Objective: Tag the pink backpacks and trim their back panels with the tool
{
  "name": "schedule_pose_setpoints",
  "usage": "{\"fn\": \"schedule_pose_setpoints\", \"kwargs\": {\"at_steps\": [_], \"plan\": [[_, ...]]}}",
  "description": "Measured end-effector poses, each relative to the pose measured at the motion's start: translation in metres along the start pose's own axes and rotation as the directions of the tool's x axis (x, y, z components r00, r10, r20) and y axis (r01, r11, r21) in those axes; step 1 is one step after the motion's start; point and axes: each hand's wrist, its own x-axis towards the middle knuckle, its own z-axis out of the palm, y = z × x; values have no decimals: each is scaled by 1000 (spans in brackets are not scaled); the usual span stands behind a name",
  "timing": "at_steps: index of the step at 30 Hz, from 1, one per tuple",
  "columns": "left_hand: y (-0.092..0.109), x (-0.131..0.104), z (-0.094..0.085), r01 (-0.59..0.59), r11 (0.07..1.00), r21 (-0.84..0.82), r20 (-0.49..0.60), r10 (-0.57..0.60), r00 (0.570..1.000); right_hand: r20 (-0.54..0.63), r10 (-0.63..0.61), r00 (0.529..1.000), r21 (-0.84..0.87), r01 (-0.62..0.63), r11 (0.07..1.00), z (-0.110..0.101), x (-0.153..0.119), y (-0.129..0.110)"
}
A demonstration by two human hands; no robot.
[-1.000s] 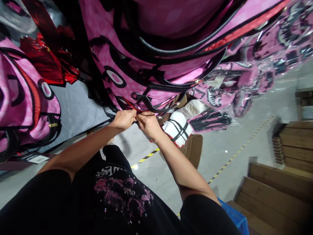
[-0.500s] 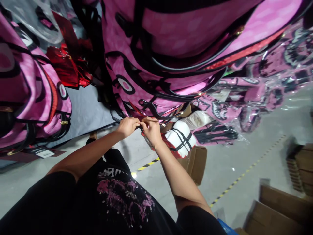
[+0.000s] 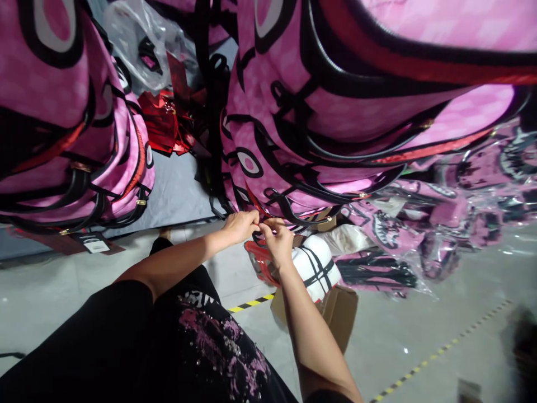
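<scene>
A stack of pink bags (image 3: 335,123) with black trim and red strips fills the upper middle. At its lower front edge my left hand (image 3: 244,225) and my right hand (image 3: 277,239) meet, fingertips nearly touching. Both hands are closed in a pinch, thumbs against fingers. What lies between the fingertips is too small and dark to make out. Just beyond the hands run a black handle and a gold-coloured zipper end of the lowest bag.
Another pink bag stack (image 3: 121,140) stands left on a grey-covered table (image 3: 176,187). Red foil pieces (image 3: 161,120) lie behind. A white strapped bundle (image 3: 315,267), plastic-wrapped pink bags (image 3: 386,226) and a cardboard box (image 3: 339,316) are at the right.
The view has shifted, so the bags and both hands appear lower and further right. My hands keep the same pinched pose at the bag's edge.
</scene>
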Motion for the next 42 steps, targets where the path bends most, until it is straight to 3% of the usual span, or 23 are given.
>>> {"fn": "schedule_pose_setpoints", "kwargs": {"at_steps": [15, 27, 42], "plan": [[-4, 2, -5, -46, 998, -30, 83, 49, 995, -83, 172, 982, 88, -165, 982, 7, -4, -5], [-3, 8, -6, -76, 997, -8, 163, 76, 984, -122, 217, 969, 181, -193, 964, 11, -4, 4], [-6, 10, -16, -133, 990, 38, 171, 124, 977, -163, 266, 950, 258, -219, 941, 16, -1, -7]]}}
